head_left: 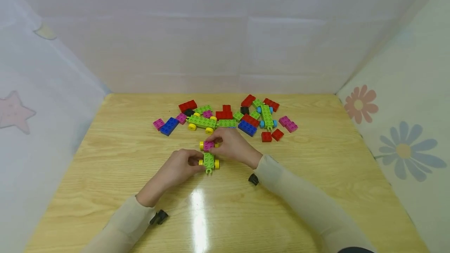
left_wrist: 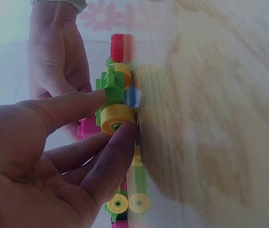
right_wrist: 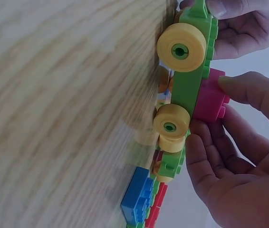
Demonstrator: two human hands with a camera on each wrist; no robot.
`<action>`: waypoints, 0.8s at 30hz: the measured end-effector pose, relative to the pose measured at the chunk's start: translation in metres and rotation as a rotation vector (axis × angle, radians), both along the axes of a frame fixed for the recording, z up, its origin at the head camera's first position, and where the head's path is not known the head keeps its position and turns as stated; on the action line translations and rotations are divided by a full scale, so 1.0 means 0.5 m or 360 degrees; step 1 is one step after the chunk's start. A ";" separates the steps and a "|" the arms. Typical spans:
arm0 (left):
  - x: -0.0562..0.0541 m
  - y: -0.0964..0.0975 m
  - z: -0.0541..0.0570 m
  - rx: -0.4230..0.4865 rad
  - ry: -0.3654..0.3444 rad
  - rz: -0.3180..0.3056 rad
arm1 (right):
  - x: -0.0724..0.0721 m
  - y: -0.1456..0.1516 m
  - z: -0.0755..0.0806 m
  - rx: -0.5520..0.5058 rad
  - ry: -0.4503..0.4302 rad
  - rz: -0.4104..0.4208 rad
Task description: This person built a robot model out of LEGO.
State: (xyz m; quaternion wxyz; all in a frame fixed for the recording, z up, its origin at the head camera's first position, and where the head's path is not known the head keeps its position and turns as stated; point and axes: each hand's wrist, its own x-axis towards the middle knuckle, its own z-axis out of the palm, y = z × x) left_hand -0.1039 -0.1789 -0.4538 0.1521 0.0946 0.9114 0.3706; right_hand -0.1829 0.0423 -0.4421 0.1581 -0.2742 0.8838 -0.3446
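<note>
A green toy car base with yellow wheels stands lengthwise in front of me, its hook end towards me. On the far part of its studs sits a magenta brick, which my right hand pinches between thumb and fingers. From the left, my left hand grips the near end of the base. In the left wrist view its thumb lies along the green end and its fingers reach a yellow wheel.
Behind the hands lie loose red, blue, green and magenta bricks, a second green base with yellow wheels, and a green base with blue wheels. Two small red bricks lie right of them. Fabric walls enclose the wooden table.
</note>
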 end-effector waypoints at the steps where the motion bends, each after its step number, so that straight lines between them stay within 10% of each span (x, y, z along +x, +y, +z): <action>1: 0.000 0.000 -0.001 -0.0005 0.0003 -0.0001 | 0.001 0.000 -0.001 -0.0002 0.0007 -0.0001; 24: 0.001 -0.003 -0.007 0.0008 0.0011 0.0003 | 0.008 0.011 -0.006 -0.0053 -0.0019 -0.0015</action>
